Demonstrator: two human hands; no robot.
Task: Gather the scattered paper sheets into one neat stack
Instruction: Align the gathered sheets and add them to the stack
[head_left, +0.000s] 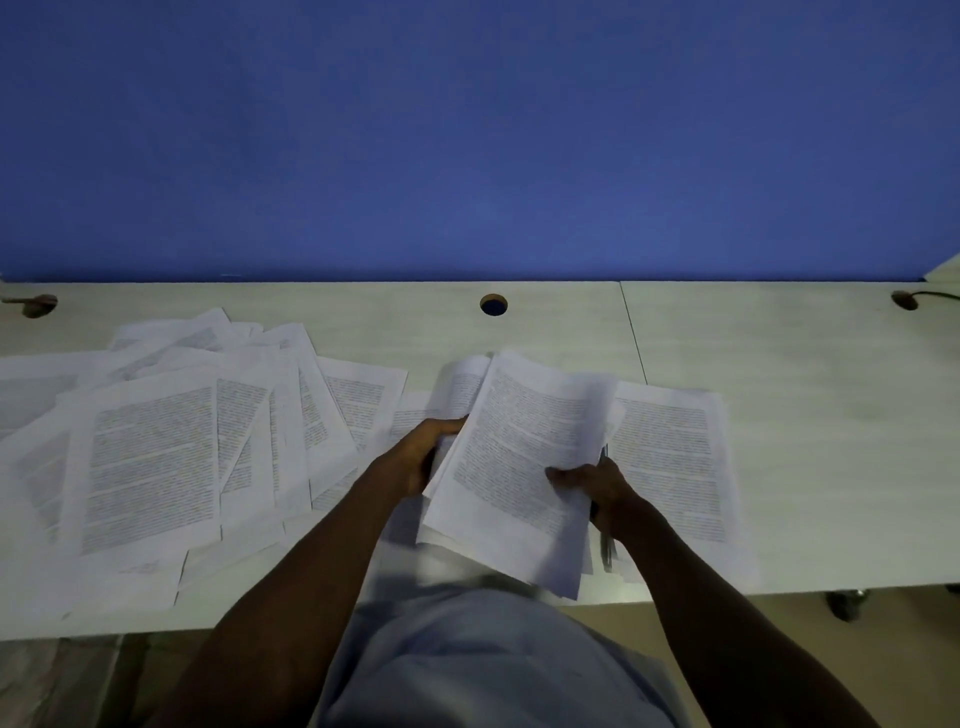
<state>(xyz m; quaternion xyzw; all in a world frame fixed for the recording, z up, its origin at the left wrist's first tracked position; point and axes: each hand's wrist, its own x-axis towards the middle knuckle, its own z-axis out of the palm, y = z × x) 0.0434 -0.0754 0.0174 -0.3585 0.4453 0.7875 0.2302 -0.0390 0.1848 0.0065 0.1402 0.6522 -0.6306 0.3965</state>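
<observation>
A bundle of printed sheets (514, 457) is lifted off the desk and tilted, held between both hands in the middle of the view. My left hand (423, 457) grips its left edge. My right hand (592, 486) grips its lower right edge, thumb on top. The bundle is uneven, with one sheet sticking out at the top left. Several loose printed sheets (156, 462) lie overlapping on the left part of the desk. More sheets (675, 462) lie flat on the desk to the right of the bundle.
The pale desk (805, 441) runs the full width, with a blue partition (467, 130) behind it. Three round cable holes sit along the back: left (36, 305), middle (493, 304), right (905, 300). The desk's near edge is just below the papers.
</observation>
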